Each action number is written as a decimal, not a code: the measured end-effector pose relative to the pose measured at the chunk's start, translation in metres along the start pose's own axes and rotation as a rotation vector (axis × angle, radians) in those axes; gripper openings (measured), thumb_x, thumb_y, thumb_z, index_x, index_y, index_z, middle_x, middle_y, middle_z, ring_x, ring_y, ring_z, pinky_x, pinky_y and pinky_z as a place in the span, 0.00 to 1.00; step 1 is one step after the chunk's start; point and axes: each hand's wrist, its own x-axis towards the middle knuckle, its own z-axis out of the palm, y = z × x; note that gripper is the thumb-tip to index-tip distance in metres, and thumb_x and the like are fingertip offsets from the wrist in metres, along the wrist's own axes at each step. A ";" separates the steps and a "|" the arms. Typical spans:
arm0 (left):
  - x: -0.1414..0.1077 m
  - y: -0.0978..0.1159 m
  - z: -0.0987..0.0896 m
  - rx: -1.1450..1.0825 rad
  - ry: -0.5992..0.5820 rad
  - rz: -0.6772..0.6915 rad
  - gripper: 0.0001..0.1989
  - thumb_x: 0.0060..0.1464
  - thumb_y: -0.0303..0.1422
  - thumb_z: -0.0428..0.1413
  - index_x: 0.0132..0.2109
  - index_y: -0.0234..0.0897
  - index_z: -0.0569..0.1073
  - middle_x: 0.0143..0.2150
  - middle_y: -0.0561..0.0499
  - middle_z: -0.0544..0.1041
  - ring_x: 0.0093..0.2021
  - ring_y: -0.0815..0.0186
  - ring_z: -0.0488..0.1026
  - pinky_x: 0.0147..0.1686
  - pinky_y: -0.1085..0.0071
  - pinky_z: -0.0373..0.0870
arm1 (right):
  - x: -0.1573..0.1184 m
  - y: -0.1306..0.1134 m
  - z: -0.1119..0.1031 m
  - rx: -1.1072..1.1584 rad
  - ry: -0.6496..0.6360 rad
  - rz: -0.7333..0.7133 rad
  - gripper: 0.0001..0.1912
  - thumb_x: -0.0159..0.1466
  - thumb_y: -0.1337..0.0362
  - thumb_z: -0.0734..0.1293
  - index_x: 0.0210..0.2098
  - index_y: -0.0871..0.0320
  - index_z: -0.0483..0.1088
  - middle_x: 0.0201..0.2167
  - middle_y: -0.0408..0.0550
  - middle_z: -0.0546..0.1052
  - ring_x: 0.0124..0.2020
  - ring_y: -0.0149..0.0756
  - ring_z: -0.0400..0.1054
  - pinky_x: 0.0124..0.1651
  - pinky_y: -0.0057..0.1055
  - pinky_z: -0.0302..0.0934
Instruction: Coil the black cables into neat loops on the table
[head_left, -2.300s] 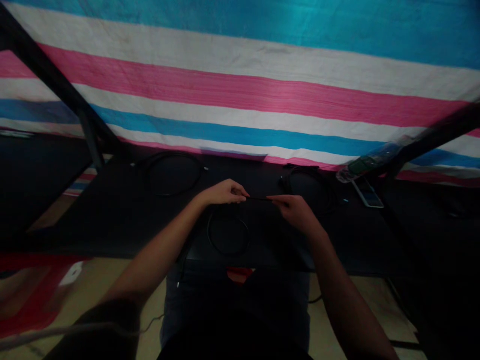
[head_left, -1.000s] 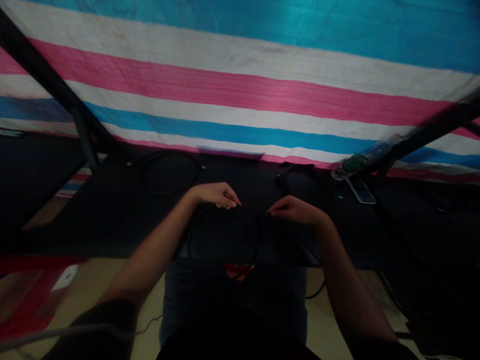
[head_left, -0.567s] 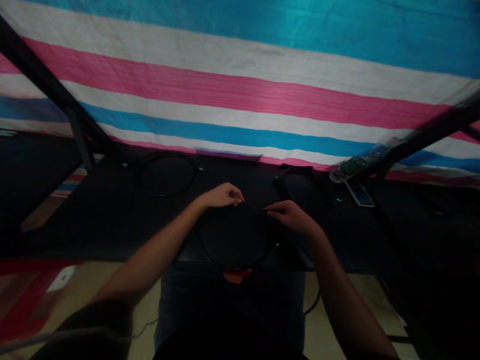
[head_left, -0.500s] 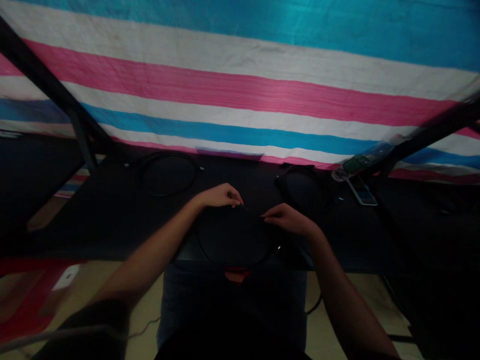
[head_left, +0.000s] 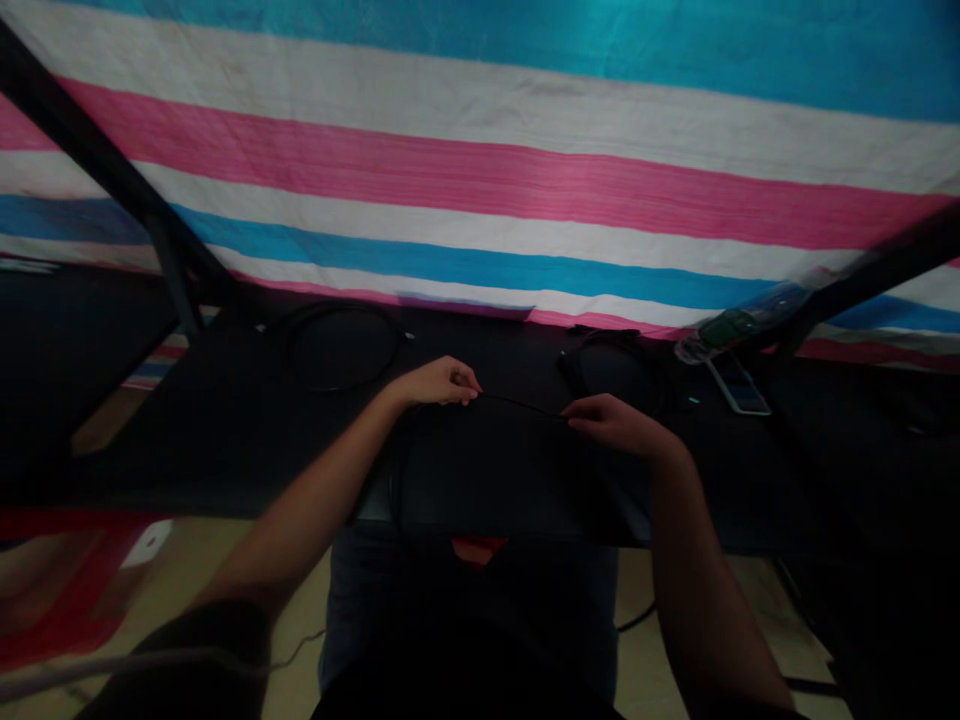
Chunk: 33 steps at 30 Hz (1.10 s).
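Note:
A thin black cable [head_left: 519,403] stretches between my two hands above the dark tabletop. My left hand [head_left: 442,382] pinches it between thumb and fingertips at its left end. Farther right, my right hand [head_left: 611,422] also has its fingers closed on the cable. More black cable [head_left: 395,490] hangs in a loose curve below my left hand, near the table's front edge. Where it runs past there is too dark to make out.
The black table [head_left: 487,480] is backed by a striped sheet [head_left: 480,190]. Coiled cables [head_left: 341,385] lie back left, and another black coil [head_left: 570,368] lies back right. A clear bottle [head_left: 731,330] and a phone [head_left: 739,385] are at the right. A red stool [head_left: 67,590] stands lower left.
My right hand has moved right, away from the left, and the cable now spans taut between them. The loop below my hands has been drawn up on its right side.

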 end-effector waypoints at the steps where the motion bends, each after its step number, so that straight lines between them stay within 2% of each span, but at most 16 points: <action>1: 0.002 0.000 0.003 0.013 -0.004 0.007 0.13 0.53 0.38 0.61 0.41 0.32 0.78 0.29 0.50 0.76 0.22 0.73 0.65 0.21 0.76 0.58 | 0.004 -0.004 0.008 0.022 0.035 -0.035 0.19 0.60 0.56 0.67 0.45 0.61 0.79 0.34 0.50 0.80 0.31 0.36 0.70 0.35 0.32 0.63; 3: 0.004 0.000 0.008 0.039 -0.027 0.024 0.12 0.52 0.37 0.61 0.39 0.32 0.78 0.28 0.51 0.76 0.23 0.73 0.65 0.23 0.76 0.58 | 0.013 -0.012 0.024 0.057 0.092 -0.093 0.19 0.61 0.58 0.66 0.46 0.61 0.79 0.37 0.51 0.80 0.34 0.38 0.71 0.37 0.33 0.64; 5: 0.003 0.002 0.010 0.059 -0.083 0.035 0.11 0.51 0.36 0.62 0.39 0.32 0.79 0.28 0.52 0.76 0.25 0.72 0.67 0.25 0.76 0.59 | 0.020 -0.017 0.037 0.064 0.046 -0.113 0.17 0.60 0.59 0.66 0.43 0.61 0.80 0.36 0.51 0.81 0.34 0.37 0.70 0.37 0.32 0.63; 7: 0.001 0.003 0.012 0.060 -0.205 0.024 0.12 0.49 0.37 0.63 0.38 0.33 0.80 0.27 0.51 0.77 0.25 0.72 0.69 0.25 0.76 0.59 | 0.023 -0.019 0.045 0.056 -0.141 -0.106 0.16 0.59 0.59 0.68 0.41 0.61 0.81 0.33 0.49 0.81 0.31 0.35 0.69 0.35 0.31 0.62; 9: -0.001 0.003 0.014 0.050 -0.385 -0.024 0.13 0.48 0.38 0.64 0.38 0.34 0.81 0.26 0.51 0.77 0.24 0.71 0.68 0.23 0.76 0.58 | 0.021 -0.019 0.047 0.051 -0.369 -0.092 0.15 0.58 0.59 0.70 0.39 0.61 0.81 0.29 0.46 0.79 0.27 0.32 0.67 0.32 0.29 0.60; 11: -0.004 0.004 0.015 0.039 -0.503 -0.094 0.14 0.47 0.39 0.65 0.38 0.35 0.81 0.25 0.52 0.76 0.23 0.71 0.67 0.21 0.77 0.57 | 0.015 -0.016 0.042 0.053 -0.481 -0.075 0.15 0.58 0.58 0.70 0.39 0.60 0.81 0.27 0.45 0.78 0.26 0.31 0.65 0.31 0.28 0.59; 13: -0.006 0.005 0.013 0.010 -0.484 -0.146 0.15 0.48 0.40 0.65 0.41 0.36 0.80 0.27 0.52 0.76 0.24 0.72 0.67 0.21 0.77 0.58 | 0.008 -0.009 0.030 0.052 -0.410 -0.060 0.16 0.59 0.56 0.69 0.40 0.61 0.81 0.29 0.46 0.79 0.28 0.31 0.66 0.32 0.28 0.59; 15: -0.009 0.005 0.006 -0.046 -0.352 -0.141 0.16 0.49 0.40 0.65 0.44 0.37 0.79 0.29 0.52 0.75 0.25 0.72 0.69 0.23 0.78 0.60 | 0.000 0.000 0.014 0.044 -0.240 -0.031 0.18 0.59 0.54 0.69 0.41 0.61 0.80 0.32 0.48 0.79 0.30 0.34 0.68 0.34 0.30 0.61; 18: -0.010 0.004 -0.004 -0.106 -0.153 -0.070 0.17 0.51 0.40 0.64 0.44 0.35 0.78 0.29 0.52 0.74 0.26 0.72 0.68 0.24 0.77 0.61 | -0.006 0.009 -0.004 0.044 -0.028 0.024 0.22 0.60 0.51 0.68 0.44 0.62 0.79 0.31 0.49 0.79 0.30 0.35 0.68 0.33 0.31 0.61; 21: -0.006 0.001 -0.005 -0.071 -0.059 -0.006 0.15 0.52 0.40 0.62 0.42 0.33 0.77 0.28 0.53 0.72 0.24 0.73 0.65 0.21 0.77 0.59 | -0.001 0.003 0.005 0.011 0.136 -0.023 0.22 0.61 0.53 0.67 0.46 0.61 0.79 0.33 0.50 0.80 0.31 0.38 0.70 0.35 0.33 0.63; 24: -0.001 0.000 0.002 0.009 -0.065 0.027 0.14 0.52 0.40 0.61 0.40 0.32 0.77 0.26 0.54 0.71 0.22 0.74 0.63 0.21 0.77 0.57 | 0.011 -0.013 0.034 -0.016 0.232 -0.115 0.18 0.62 0.58 0.65 0.47 0.59 0.79 0.41 0.52 0.81 0.40 0.42 0.72 0.43 0.34 0.64; 25: 0.000 0.000 0.004 0.032 -0.083 0.032 0.14 0.52 0.39 0.61 0.39 0.32 0.77 0.25 0.54 0.71 0.22 0.73 0.64 0.21 0.78 0.57 | 0.015 -0.017 0.043 -0.015 0.201 -0.118 0.18 0.62 0.59 0.65 0.46 0.59 0.80 0.41 0.52 0.81 0.40 0.41 0.73 0.43 0.34 0.64; 27: -0.001 0.001 0.007 0.071 -0.163 0.025 0.14 0.52 0.40 0.62 0.39 0.31 0.78 0.25 0.53 0.71 0.23 0.73 0.64 0.21 0.78 0.56 | 0.018 -0.023 0.057 -0.009 0.015 -0.094 0.17 0.61 0.60 0.65 0.44 0.60 0.80 0.37 0.52 0.82 0.36 0.40 0.72 0.40 0.33 0.64; 30: -0.008 0.006 0.007 0.087 -0.329 -0.036 0.16 0.51 0.41 0.62 0.41 0.33 0.80 0.25 0.53 0.72 0.22 0.73 0.64 0.20 0.77 0.55 | 0.016 -0.024 0.056 -0.017 -0.286 -0.063 0.16 0.60 0.60 0.68 0.42 0.61 0.81 0.31 0.49 0.81 0.31 0.36 0.71 0.35 0.31 0.63; 31: -0.011 0.008 0.005 0.081 -0.344 -0.067 0.17 0.51 0.42 0.62 0.42 0.34 0.81 0.26 0.52 0.73 0.23 0.73 0.65 0.20 0.77 0.56 | 0.013 -0.023 0.049 -0.024 -0.315 -0.064 0.15 0.59 0.60 0.68 0.42 0.61 0.81 0.32 0.48 0.81 0.31 0.36 0.71 0.36 0.31 0.63; 33: -0.017 0.012 -0.002 0.058 -0.287 -0.114 0.18 0.50 0.42 0.63 0.45 0.36 0.81 0.29 0.51 0.76 0.26 0.71 0.69 0.22 0.77 0.60 | 0.007 -0.019 0.030 -0.038 -0.270 -0.064 0.15 0.59 0.59 0.68 0.41 0.60 0.81 0.36 0.49 0.82 0.35 0.38 0.72 0.40 0.33 0.64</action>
